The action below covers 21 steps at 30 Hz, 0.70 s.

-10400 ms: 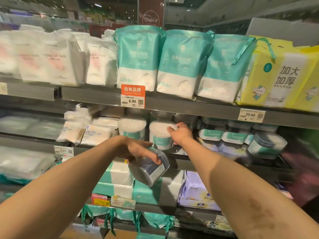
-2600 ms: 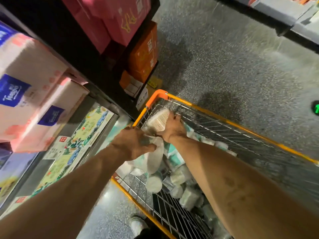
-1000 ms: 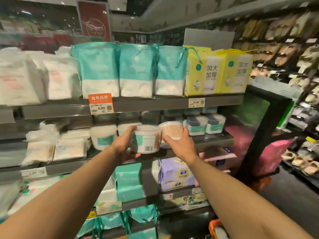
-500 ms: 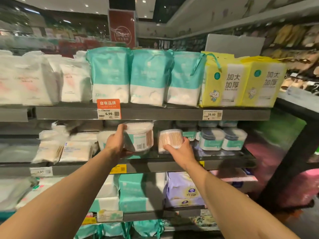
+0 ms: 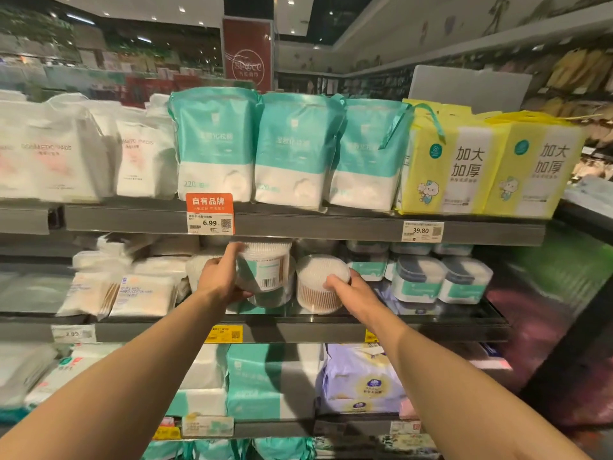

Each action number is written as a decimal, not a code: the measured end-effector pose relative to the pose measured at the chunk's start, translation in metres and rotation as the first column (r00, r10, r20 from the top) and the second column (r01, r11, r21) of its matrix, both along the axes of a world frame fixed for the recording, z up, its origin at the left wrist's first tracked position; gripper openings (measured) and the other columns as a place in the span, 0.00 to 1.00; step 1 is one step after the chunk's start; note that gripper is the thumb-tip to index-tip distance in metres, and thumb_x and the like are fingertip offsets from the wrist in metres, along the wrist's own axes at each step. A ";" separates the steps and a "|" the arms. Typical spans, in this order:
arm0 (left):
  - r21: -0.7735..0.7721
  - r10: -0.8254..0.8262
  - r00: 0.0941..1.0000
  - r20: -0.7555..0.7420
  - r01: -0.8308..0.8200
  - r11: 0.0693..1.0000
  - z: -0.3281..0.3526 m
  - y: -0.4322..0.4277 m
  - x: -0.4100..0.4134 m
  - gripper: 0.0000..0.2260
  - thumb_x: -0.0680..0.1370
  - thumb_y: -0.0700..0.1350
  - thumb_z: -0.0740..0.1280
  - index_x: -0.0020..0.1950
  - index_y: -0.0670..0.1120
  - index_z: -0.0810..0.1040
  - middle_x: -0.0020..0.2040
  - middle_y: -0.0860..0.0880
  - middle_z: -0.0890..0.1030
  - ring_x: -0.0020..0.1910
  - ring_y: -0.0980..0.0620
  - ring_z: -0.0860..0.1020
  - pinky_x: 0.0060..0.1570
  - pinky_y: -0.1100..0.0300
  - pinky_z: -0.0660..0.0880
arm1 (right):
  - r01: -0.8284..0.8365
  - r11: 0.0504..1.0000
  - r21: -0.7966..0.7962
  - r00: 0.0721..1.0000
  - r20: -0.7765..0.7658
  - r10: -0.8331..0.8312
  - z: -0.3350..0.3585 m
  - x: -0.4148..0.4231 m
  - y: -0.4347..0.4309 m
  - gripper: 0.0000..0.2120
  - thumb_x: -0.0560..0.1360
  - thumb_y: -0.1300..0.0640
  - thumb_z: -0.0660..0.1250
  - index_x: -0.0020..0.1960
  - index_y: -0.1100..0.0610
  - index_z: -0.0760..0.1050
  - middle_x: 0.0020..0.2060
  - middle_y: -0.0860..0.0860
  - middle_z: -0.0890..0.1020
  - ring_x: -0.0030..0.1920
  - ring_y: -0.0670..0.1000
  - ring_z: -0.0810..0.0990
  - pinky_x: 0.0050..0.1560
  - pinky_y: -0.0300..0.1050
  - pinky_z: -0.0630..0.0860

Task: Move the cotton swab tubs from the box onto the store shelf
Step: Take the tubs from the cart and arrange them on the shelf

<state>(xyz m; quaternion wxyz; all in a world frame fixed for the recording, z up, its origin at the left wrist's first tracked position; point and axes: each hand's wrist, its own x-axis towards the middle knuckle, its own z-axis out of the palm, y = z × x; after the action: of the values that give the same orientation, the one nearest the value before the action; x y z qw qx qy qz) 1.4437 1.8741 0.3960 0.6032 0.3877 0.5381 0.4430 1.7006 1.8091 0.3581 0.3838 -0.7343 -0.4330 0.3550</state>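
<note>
My left hand [image 5: 219, 277] grips 1 swab tub [image 5: 265, 267] just above the shelf [image 5: 298, 332] while my right hand [image 5: 351, 288] clasps the other tub [image 5: 315, 288] standing on it.

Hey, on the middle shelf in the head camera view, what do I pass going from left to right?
First the flat swab packets → left hand → barcode tub in its grip → wooden-stick tub → right hand gripping it → dark-lidded boxes.

Dim store under ceiling spotlights; edges blurred, wide-angle distortion bends shelves.
</note>
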 end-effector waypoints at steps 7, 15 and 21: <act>-0.004 0.037 0.999 -0.023 -0.037 0.999 -0.004 0.012 -0.003 0.36 0.62 0.67 0.71 0.62 0.47 0.74 0.57 0.41 0.81 0.50 0.38 0.84 0.42 0.45 0.84 | 0.259 0.961 0.093 0.966 0.002 -0.260 -0.015 0.007 0.025 0.20 0.80 0.46 0.67 0.65 0.58 0.69 0.57 0.56 0.81 0.60 0.58 0.79 0.58 0.46 0.75; 0.016 0.032 0.999 -0.032 -0.032 0.999 -0.008 0.019 -0.002 0.32 0.68 0.66 0.70 0.63 0.47 0.72 0.57 0.41 0.81 0.49 0.39 0.84 0.44 0.46 0.84 | 0.243 0.970 -0.001 0.968 -0.069 -0.243 -0.011 0.007 0.037 0.25 0.79 0.43 0.67 0.71 0.53 0.70 0.65 0.55 0.78 0.64 0.61 0.76 0.61 0.51 0.76; 0.028 0.043 0.999 -0.024 -0.042 0.999 -0.009 0.026 0.001 0.28 0.71 0.64 0.69 0.64 0.47 0.74 0.57 0.42 0.81 0.49 0.39 0.84 0.43 0.49 0.84 | 0.350 0.936 0.048 0.934 0.063 -0.352 0.006 0.010 0.046 0.18 0.84 0.54 0.60 0.71 0.60 0.68 0.68 0.62 0.75 0.66 0.63 0.75 0.64 0.48 0.71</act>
<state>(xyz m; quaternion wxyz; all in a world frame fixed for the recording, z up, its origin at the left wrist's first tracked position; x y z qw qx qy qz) 1.4444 1.8999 0.3872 0.5815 0.3898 0.5476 0.4582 1.7107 1.8555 0.3638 0.4387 -0.8047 -0.3145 0.2470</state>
